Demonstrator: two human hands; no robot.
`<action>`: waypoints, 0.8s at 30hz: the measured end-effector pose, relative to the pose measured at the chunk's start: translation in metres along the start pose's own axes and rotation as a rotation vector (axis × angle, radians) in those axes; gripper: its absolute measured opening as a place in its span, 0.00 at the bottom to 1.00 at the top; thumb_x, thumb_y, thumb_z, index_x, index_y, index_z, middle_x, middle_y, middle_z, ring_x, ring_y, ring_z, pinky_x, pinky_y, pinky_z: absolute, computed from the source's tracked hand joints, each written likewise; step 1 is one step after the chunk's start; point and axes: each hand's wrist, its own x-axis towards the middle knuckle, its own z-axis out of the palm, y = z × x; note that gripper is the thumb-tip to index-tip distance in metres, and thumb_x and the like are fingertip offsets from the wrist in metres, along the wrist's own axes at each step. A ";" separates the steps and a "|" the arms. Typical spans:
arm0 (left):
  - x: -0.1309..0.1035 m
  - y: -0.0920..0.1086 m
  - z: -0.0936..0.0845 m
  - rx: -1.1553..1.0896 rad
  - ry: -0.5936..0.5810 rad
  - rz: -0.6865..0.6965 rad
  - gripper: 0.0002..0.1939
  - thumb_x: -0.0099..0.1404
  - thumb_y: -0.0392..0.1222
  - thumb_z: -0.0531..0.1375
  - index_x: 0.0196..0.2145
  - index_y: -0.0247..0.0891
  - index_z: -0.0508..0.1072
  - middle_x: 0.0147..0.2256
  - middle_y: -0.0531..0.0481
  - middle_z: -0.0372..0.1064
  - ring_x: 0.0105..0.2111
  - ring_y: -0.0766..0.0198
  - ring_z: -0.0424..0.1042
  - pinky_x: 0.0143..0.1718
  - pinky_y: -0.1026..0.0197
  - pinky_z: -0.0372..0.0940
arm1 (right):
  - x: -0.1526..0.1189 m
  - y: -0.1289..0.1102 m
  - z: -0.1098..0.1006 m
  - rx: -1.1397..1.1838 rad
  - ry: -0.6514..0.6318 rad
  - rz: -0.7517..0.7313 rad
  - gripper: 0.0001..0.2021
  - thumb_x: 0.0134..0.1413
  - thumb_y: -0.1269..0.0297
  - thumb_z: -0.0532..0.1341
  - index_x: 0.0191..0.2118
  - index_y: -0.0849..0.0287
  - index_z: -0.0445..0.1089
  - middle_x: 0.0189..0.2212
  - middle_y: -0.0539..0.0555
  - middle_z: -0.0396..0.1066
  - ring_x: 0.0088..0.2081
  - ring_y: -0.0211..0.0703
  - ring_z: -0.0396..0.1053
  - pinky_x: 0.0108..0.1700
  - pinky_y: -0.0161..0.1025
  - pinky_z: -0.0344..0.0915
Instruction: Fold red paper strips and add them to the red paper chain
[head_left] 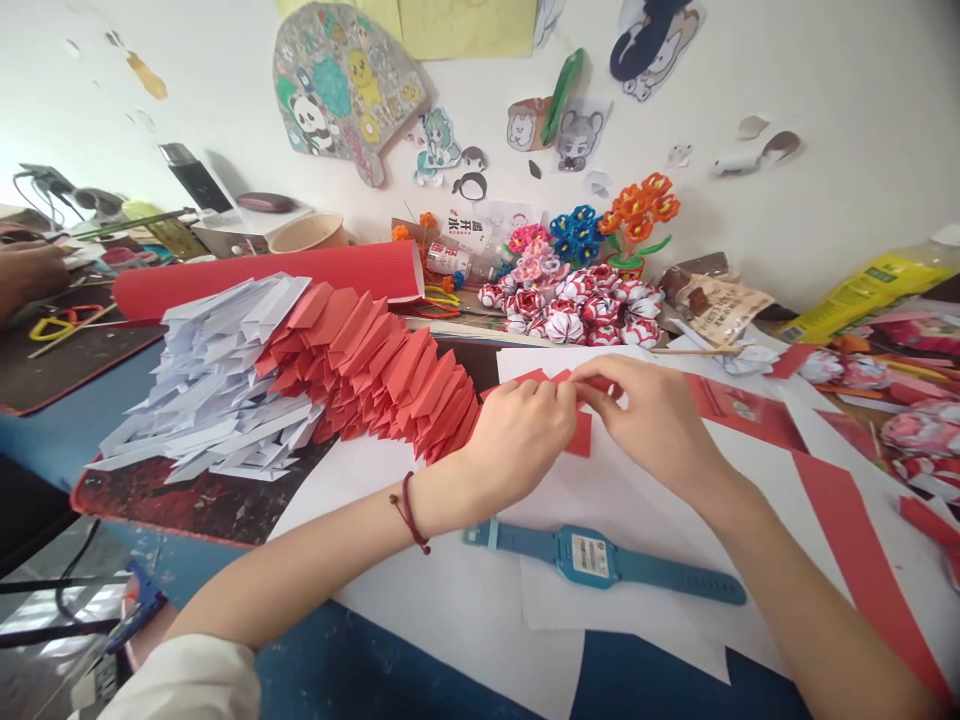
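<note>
My left hand (521,440) and my right hand (649,420) meet over the white sheets, fingertips pinched together on a small piece of red paper (598,382). Most of that piece is hidden by my fingers. Other red paper pieces (580,437) show beneath and behind my hands. Left of my left hand runs a long row of folded red paper pieces (375,365), standing close together. It adjoins a heap of folded white paper pieces (217,380). A blue smartwatch (589,555) lies face up on white paper (435,590), just below my hands.
Behind lie a red corrugated roll (285,278), several red-and-white paper flowers (592,305) and orange flowers (641,210). A yellow-labelled bottle (870,290) lies at right, beyond a red paper strip (847,530). Another person's hand (34,270) shows at far left.
</note>
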 end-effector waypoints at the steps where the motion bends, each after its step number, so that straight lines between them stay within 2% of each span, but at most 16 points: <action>1: 0.000 -0.001 0.001 -0.004 0.032 -0.027 0.06 0.67 0.28 0.49 0.38 0.33 0.64 0.30 0.47 0.70 0.31 0.59 0.71 0.28 0.59 0.58 | 0.006 -0.001 0.003 0.110 0.024 0.057 0.05 0.59 0.68 0.60 0.35 0.55 0.73 0.32 0.52 0.76 0.33 0.45 0.73 0.36 0.41 0.66; 4: -0.006 -0.003 0.011 0.000 0.153 -0.086 0.06 0.69 0.31 0.49 0.35 0.35 0.63 0.27 0.51 0.68 0.26 0.62 0.70 0.24 0.61 0.55 | 0.008 -0.002 0.019 0.402 0.138 0.182 0.05 0.58 0.64 0.61 0.37 0.57 0.73 0.34 0.53 0.76 0.32 0.43 0.73 0.36 0.40 0.69; 7: -0.015 -0.003 0.024 0.013 0.201 -0.082 0.07 0.70 0.33 0.49 0.33 0.37 0.61 0.23 0.54 0.65 0.21 0.64 0.66 0.20 0.60 0.50 | -0.004 0.000 0.034 0.518 0.184 0.218 0.07 0.59 0.60 0.62 0.38 0.57 0.73 0.36 0.53 0.75 0.32 0.42 0.73 0.36 0.38 0.69; 12: -0.023 -0.005 0.035 -0.044 0.188 -0.047 0.06 0.69 0.31 0.50 0.33 0.38 0.61 0.24 0.55 0.66 0.21 0.66 0.65 0.20 0.61 0.51 | -0.016 0.002 0.039 0.490 0.182 0.195 0.07 0.62 0.62 0.60 0.41 0.55 0.74 0.37 0.52 0.75 0.35 0.41 0.73 0.39 0.38 0.69; 18: -0.022 -0.002 0.029 -0.233 0.166 -0.145 0.04 0.71 0.34 0.49 0.39 0.38 0.61 0.26 0.55 0.68 0.21 0.68 0.64 0.20 0.64 0.49 | -0.018 0.000 0.037 0.494 0.249 0.203 0.07 0.62 0.63 0.59 0.43 0.55 0.74 0.40 0.53 0.74 0.39 0.42 0.73 0.40 0.39 0.69; 24: -0.020 0.000 0.024 -0.549 0.070 -0.310 0.07 0.73 0.40 0.48 0.37 0.38 0.62 0.26 0.55 0.68 0.22 0.69 0.65 0.24 0.67 0.55 | -0.016 -0.001 0.040 0.601 0.277 0.241 0.08 0.59 0.62 0.63 0.43 0.55 0.73 0.40 0.53 0.74 0.38 0.42 0.72 0.38 0.38 0.70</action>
